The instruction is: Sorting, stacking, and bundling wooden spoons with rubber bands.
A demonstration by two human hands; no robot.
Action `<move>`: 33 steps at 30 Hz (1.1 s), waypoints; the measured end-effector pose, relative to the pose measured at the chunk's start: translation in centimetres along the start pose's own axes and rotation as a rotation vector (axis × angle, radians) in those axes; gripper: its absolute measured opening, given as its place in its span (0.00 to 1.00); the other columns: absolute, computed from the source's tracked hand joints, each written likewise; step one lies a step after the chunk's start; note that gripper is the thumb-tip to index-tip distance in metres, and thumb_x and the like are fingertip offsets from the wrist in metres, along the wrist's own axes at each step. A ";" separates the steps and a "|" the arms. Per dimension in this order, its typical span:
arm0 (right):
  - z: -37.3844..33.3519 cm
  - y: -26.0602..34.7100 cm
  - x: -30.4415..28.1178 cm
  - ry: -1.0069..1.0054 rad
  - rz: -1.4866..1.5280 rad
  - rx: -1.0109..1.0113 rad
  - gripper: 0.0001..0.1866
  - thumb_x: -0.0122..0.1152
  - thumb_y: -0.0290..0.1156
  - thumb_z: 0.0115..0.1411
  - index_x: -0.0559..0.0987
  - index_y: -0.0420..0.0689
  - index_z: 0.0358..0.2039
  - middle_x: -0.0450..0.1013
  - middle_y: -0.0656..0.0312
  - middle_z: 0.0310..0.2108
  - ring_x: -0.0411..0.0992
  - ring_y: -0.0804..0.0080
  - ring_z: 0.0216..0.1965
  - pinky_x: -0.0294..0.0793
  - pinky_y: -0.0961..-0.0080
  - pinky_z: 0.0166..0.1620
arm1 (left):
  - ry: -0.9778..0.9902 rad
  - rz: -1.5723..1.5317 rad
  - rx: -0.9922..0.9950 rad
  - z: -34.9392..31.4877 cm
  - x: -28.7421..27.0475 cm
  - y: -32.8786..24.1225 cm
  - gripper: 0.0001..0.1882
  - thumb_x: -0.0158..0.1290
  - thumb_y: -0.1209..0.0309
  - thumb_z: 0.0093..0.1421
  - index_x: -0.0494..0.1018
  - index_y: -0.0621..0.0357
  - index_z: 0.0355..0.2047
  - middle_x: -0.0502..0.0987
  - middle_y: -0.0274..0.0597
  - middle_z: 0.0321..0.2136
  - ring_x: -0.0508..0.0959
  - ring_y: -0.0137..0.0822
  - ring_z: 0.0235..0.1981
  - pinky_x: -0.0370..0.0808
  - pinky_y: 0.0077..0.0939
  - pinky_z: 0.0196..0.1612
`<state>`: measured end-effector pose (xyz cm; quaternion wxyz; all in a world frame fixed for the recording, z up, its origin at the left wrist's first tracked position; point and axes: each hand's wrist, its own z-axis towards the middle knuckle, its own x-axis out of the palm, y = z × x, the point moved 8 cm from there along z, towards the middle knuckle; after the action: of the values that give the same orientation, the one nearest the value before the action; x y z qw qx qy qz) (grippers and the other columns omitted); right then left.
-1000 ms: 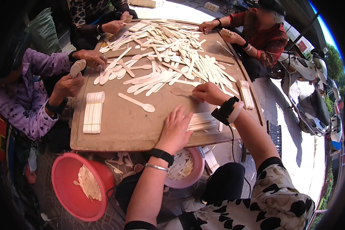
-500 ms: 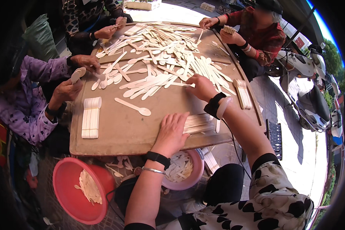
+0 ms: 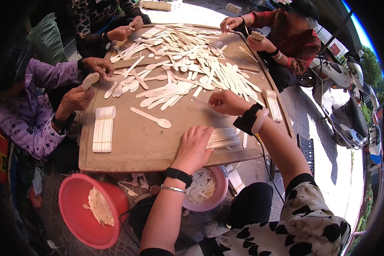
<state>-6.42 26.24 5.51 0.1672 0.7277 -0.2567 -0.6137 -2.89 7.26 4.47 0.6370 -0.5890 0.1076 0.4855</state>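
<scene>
My left hand [image 3: 193, 146] lies at the table's near edge, curled round the left end of a stack of wooden spoons [image 3: 224, 138]. Only the stack's handle side shows past my fingers. Over the middle of the table, my right hand [image 3: 228, 103] pinches a single wooden spoon [image 3: 199, 101] that points left, part of it hidden by my fingers. Just beyond is a big loose heap of wooden spoons [image 3: 187, 64]. One lone wooden spoon [image 3: 151, 117] lies to the left of my hands.
Banded spoon bundles lie at the table's left [image 3: 103, 130] and right [image 3: 272, 105]. Below the near edge are a red tub [image 3: 74, 213] and a pink basin [image 3: 222, 187], both holding spoons. Three co-workers sit round the table [image 3: 132, 155], spoons in hand. Scooters [image 3: 345, 115] stand at right.
My right hand has drawn back from the heap toward me, bringing a wooden spoon with it. The left hand stays on the stack. The whole view has shifted slightly.
</scene>
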 end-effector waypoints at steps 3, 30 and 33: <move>-1.7 -1.3 -0.7 -0.043 0.570 0.097 0.07 0.62 0.24 0.59 0.80 0.40 0.38 0.78 0.63 0.32 0.77 0.74 0.35 0.78 0.76 0.39 | -0.006 0.006 -0.001 0.0 0.1 0.2 0.33 0.65 0.71 0.53 0.70 0.60 0.60 0.71 0.47 0.56 0.67 0.49 0.60 0.63 0.43 0.63; -2.5 -4.4 1.0 -0.122 0.327 0.052 0.11 0.66 0.29 0.59 0.85 0.41 0.43 0.83 0.59 0.36 0.79 0.73 0.38 0.78 0.73 0.46 | 0.054 0.005 -0.056 0.6 -0.2 1.2 0.35 0.66 0.71 0.51 0.69 0.59 0.60 0.69 0.49 0.58 0.64 0.52 0.64 0.53 0.50 0.71; -1.3 -7.7 -3.9 -0.539 -0.050 0.240 0.13 0.67 0.35 0.56 0.85 0.41 0.39 0.82 0.52 0.38 0.80 0.56 0.42 0.78 0.65 0.48 | -0.005 0.047 -0.007 0.5 -0.5 0.7 0.36 0.66 0.72 0.50 0.68 0.59 0.61 0.71 0.46 0.54 0.68 0.51 0.58 0.59 0.48 0.67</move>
<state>-4.34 34.60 4.59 -0.0096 0.5591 -0.3445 -0.7541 -3.91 7.35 4.48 0.6237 -0.5870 0.1183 0.5024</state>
